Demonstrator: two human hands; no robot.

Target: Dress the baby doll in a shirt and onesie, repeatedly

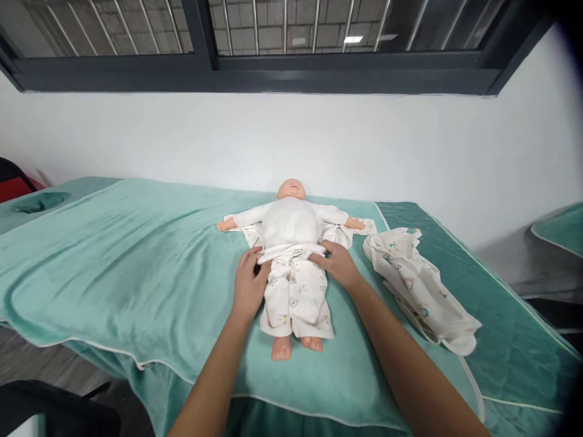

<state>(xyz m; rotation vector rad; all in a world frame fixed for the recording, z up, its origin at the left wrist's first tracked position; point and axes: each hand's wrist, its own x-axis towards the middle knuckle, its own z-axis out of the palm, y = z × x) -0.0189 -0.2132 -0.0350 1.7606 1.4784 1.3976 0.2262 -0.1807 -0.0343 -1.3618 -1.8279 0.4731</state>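
Observation:
A baby doll point(292, 221) lies on its back with arms spread out, its head toward the wall. White patterned baby pants point(298, 291) cover its legs, and its bare feet stick out below. My left hand point(250, 279) is closed on the waistband at the left hip, thumb and fingers pinching the cloth. On the opposite hip, my right hand point(336, 262) grips the same waistband between thumb and fingers. A white top covers the doll's torso and upper arms. Under its arms lies an opened patterned shirt point(342, 235).
Another patterned white baby garment point(419, 288) lies crumpled to the right of the doll. A green sheet point(150, 261) covers the bed. Behind it rises a white wall point(182, 136) below a dark-framed barred window point(291, 76). A black object point(59, 409) stands at the lower left.

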